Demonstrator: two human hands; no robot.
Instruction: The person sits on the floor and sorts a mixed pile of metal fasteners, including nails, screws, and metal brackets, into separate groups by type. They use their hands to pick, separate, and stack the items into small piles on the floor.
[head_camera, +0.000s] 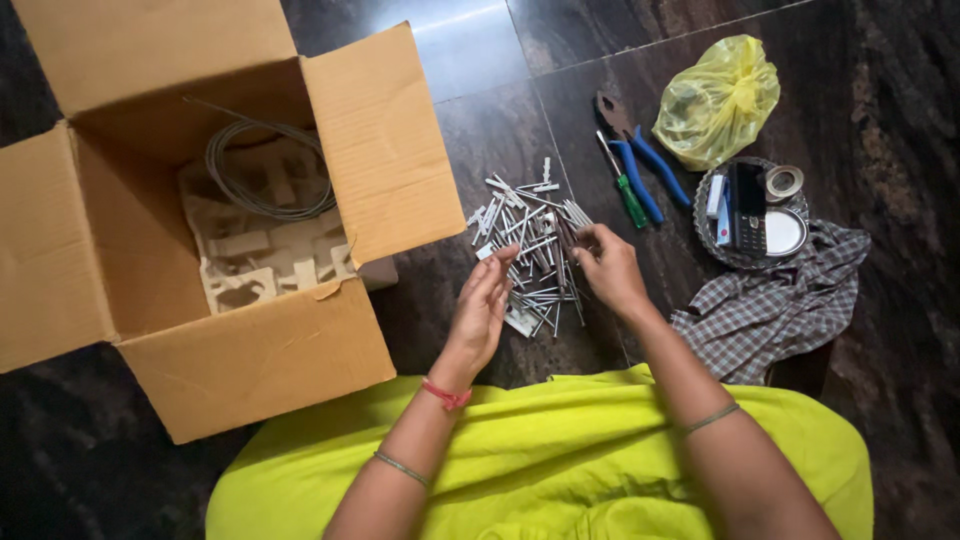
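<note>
A pile of several long metal screws and white plastic wall plugs (530, 245) lies on the dark stone floor in front of me. My right hand (610, 268) pinches a small bunch of screws at the pile's right edge. My left hand (482, 305) hovers over the pile's left side, fingers extended and held loosely together, its fingertips close to a white plug; nothing is gripped in it. Both wrists carry thin bangles, and the left one also has a red thread.
An open cardboard box (250, 350) at the left holds moulded pulp packing and a coiled grey cable (262, 165). Blue-handled pliers (635, 160), a green screwdriver (630, 200), a yellow plastic bag (718, 98), a round tray (715, 250) with a phone, and a checked cloth (770, 310) lie at the right.
</note>
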